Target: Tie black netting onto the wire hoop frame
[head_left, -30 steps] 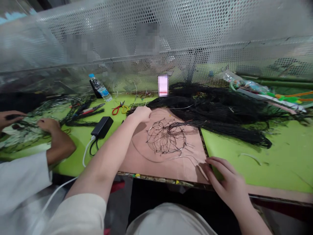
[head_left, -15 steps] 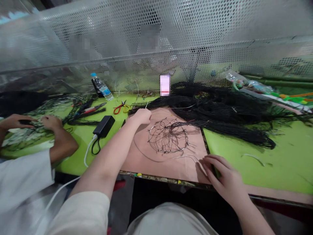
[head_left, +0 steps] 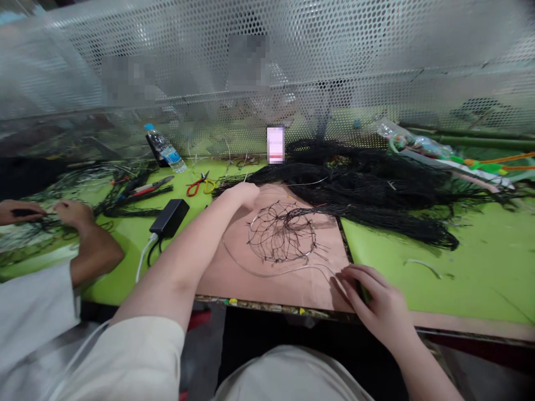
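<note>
A round wire ring (head_left: 314,236) strung with knotted black cord lies on the pinkish-brown board (head_left: 242,267). Past its far left side, my left hand (head_left: 246,195) is closed, with a thin pale wire end (head_left: 246,177) poking out beyond the fingers. Near the board's right edge, my right hand (head_left: 376,298) pinches a thin silvery wire (head_left: 271,275) between thumb and fingertips. That wire curves along the ring's near side and up the left, passing out of sight by my left forearm. Black cords trail from the ring toward a large dark bundle (head_left: 368,178).
Red-and-yellow-handled scissors (head_left: 201,184), pliers (head_left: 152,185), a black power adapter (head_left: 170,217) and a water bottle (head_left: 169,151) lie left. A phone (head_left: 275,143) stands against the perforated screen (head_left: 355,72). Another person's hands (head_left: 75,214) work far left. Plastic-wrapped items (head_left: 434,147) lie back right.
The whole view has shifted slightly, so most things sit a little further left. My hands keep nearly the same places and grips around the ring and wire.
</note>
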Tool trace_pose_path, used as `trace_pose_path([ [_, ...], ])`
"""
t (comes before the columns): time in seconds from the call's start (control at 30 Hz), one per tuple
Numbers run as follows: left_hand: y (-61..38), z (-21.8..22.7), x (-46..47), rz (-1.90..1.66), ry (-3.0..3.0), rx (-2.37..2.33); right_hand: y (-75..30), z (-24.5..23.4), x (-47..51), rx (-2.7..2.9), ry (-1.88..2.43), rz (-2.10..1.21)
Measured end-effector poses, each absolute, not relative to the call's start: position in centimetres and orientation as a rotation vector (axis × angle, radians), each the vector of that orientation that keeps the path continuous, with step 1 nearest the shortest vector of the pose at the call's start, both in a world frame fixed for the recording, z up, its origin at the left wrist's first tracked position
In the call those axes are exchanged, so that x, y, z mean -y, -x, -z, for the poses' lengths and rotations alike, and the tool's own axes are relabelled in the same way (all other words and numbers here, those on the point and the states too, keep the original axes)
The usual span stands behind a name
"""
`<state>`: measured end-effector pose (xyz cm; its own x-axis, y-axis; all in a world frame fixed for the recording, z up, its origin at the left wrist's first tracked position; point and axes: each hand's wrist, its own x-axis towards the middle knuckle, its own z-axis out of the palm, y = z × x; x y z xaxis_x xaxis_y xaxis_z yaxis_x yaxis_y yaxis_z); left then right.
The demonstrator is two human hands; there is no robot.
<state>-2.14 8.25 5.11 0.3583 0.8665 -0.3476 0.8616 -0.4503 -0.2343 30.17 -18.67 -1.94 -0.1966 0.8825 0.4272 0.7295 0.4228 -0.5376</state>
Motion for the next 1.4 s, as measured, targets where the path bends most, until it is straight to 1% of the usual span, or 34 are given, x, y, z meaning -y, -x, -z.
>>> trace_pose_path([
  [0.17, 2.1, -5.3, -8.0, -0.605, 2.580, 1.647, -30.1, 1.6, 18.7, 1.979, 1.355, -0.276],
  [0.3, 2.0, -7.1, -7.2, -0.420, 2.570, 1.690, -30.1, 1.7, 18.7, 1.985, 1.352, -0.275],
  [0.47, 1.3, -10.0, -2.6, -0.009, 2.597, 1.750, -30.1, 1.3, 18.6, 1.935, 1.343, -0.294],
  [0.53, 0.5, -10.5, 0.6, 0.387, 2.691, 1.815, -30.3, 0.7, 18.6, 1.917, 1.334, -0.329],
  [0.57, 0.1, -10.5, 2.3, 0.521, 2.763, 1.822, -30.4, 0.3, 18.5, 1.911, 1.324, -0.351],
  [0.8, -3.4, -8.3, 12.1, 1.001, 3.231, 1.722, -30.0, -3.0, 18.5, 1.978, 1.236, -0.526],
  [0.97, -5.8, -5.6, 15.8, 1.310, 3.317, 1.606, -27.3, -3.0, 18.8, 1.906, 1.033, -0.854],
  [1.03, -6.5, -4.4, 16.7, 1.404, 3.345, 1.623, -26.3, -2.1, 19.0, 1.811, 0.976, -0.926],
  [1.13, -6.9, -3.1, 17.5, 1.474, 3.387, 1.695, -25.8, -0.6, 19.3, 1.668, 0.956, -0.899],
  [1.23, -6.9, -2.5, 17.6, 1.443, 3.402, 1.684, -26.1, 0.0, 19.5, 1.637, 0.922, -0.914],
  [1.4, -7.3, -1.5, 17.7, 1.400, 3.473, 1.629, -26.5, -0.5, 20.0, 1.662, 0.886, -0.998],
])
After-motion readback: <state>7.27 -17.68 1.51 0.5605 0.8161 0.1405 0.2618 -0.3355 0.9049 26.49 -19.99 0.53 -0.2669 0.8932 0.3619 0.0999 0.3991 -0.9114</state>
